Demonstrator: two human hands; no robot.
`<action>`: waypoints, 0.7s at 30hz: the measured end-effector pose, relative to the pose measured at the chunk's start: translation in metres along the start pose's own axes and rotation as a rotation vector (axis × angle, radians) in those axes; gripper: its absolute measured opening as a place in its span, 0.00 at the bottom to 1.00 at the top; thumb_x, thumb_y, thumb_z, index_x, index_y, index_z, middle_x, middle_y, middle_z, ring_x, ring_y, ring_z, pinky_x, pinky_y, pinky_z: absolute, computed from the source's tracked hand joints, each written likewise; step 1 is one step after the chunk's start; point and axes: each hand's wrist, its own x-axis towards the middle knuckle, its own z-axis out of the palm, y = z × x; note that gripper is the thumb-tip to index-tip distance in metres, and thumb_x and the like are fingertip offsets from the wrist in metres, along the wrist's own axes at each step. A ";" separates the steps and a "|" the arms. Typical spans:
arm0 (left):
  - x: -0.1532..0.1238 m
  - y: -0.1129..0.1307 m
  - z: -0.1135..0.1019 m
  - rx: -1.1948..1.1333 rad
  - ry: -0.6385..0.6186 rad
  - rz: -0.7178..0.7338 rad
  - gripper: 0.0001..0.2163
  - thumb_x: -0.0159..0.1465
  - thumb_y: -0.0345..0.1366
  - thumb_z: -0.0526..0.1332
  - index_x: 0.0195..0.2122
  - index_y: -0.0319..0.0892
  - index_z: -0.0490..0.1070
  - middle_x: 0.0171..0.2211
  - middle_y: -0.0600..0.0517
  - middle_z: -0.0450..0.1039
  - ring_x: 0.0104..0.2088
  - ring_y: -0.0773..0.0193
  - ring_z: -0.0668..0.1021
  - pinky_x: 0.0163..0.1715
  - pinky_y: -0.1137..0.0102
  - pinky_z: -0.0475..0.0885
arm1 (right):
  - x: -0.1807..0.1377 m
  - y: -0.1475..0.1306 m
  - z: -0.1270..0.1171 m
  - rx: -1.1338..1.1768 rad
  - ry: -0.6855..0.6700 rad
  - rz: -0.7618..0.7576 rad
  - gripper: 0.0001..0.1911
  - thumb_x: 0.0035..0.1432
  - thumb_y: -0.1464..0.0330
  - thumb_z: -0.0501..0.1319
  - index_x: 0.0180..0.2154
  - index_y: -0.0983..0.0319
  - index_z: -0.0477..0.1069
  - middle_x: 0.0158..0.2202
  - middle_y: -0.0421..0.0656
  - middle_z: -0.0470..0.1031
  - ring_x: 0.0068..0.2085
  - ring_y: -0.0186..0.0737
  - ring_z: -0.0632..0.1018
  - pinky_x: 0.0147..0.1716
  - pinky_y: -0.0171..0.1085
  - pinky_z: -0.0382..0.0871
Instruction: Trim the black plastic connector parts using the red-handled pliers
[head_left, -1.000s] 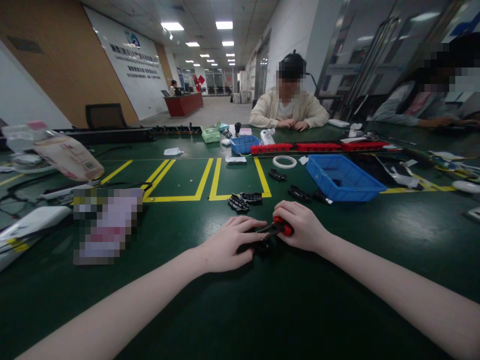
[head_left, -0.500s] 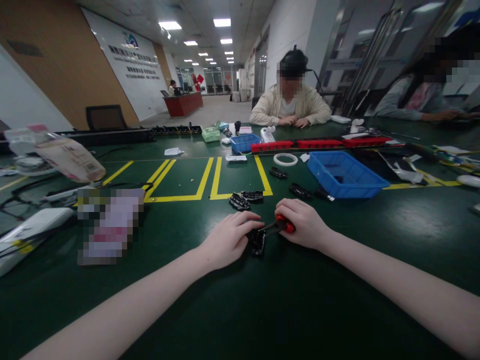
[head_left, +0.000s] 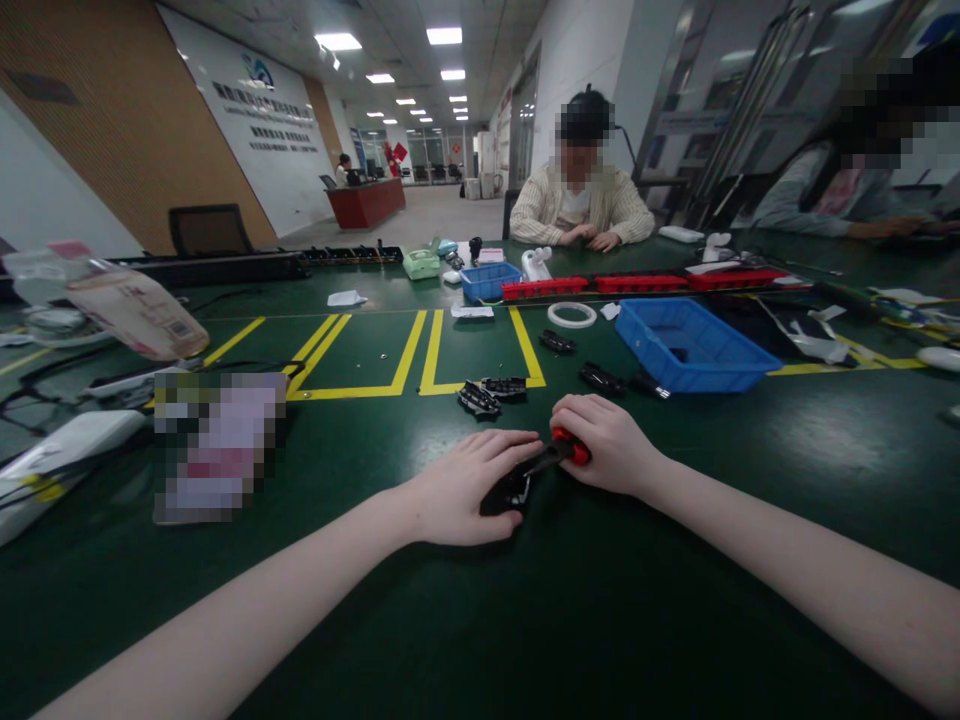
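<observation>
1. Dark green tabletop, marked with yellow taped bays; it carries all items listed below.
2. Large blue plastic bin, open-topped, on the tabletop to the right of the bays. One small dark item shows on its floor; the rest of the interior appears bare.
3. Small blue plastic tray, farther back near the seated person in the striped top. Contents cannot be told from this view.
4. Left hand, palm down, grip pressed over a small black plastic part, pinning it flat to the tabletop directly in front of the person.
5. Right hand, grip clenched around the red handle of a screwdriver; the dark shaft slants down and left, tip meeting the black plastic part.
6. Step in hand, as judged: driving or loosening a fastener in the pinned part. The next move would call for keeping the tip seated and the part held firm against turning.
7. Loose black plastic pieces, two by the front edge of the yellow line, others near the large bin.
8. White ring of tape, flat, beside the large bin.
</observation>
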 end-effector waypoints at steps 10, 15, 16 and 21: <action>0.003 -0.007 0.008 0.061 0.073 -0.058 0.38 0.58 0.51 0.64 0.64 0.41 0.51 0.63 0.42 0.55 0.61 0.50 0.60 0.59 0.53 0.59 | 0.001 -0.001 0.001 0.032 -0.034 0.054 0.13 0.48 0.71 0.60 0.39 0.63 0.66 0.39 0.50 0.71 0.38 0.46 0.73 0.39 0.43 0.69; 0.004 -0.005 0.009 0.077 0.075 -0.093 0.35 0.59 0.48 0.62 0.63 0.36 0.52 0.59 0.41 0.60 0.57 0.51 0.64 0.58 0.54 0.62 | 0.001 0.000 0.001 0.039 -0.039 0.059 0.12 0.49 0.71 0.59 0.39 0.64 0.66 0.40 0.52 0.71 0.39 0.47 0.73 0.40 0.44 0.69; 0.004 -0.005 0.009 0.074 0.075 -0.099 0.35 0.59 0.46 0.62 0.63 0.36 0.52 0.58 0.41 0.61 0.57 0.51 0.65 0.58 0.54 0.62 | 0.001 0.000 0.001 0.039 -0.041 0.056 0.11 0.49 0.71 0.59 0.37 0.64 0.66 0.39 0.51 0.72 0.39 0.47 0.73 0.39 0.44 0.69; 0.001 -0.002 0.005 0.001 0.112 -0.119 0.33 0.59 0.43 0.61 0.64 0.40 0.52 0.58 0.43 0.61 0.56 0.52 0.66 0.56 0.55 0.65 | 0.003 -0.001 -0.001 0.028 -0.063 0.018 0.07 0.48 0.72 0.58 0.33 0.62 0.65 0.33 0.48 0.73 0.37 0.47 0.73 0.38 0.44 0.68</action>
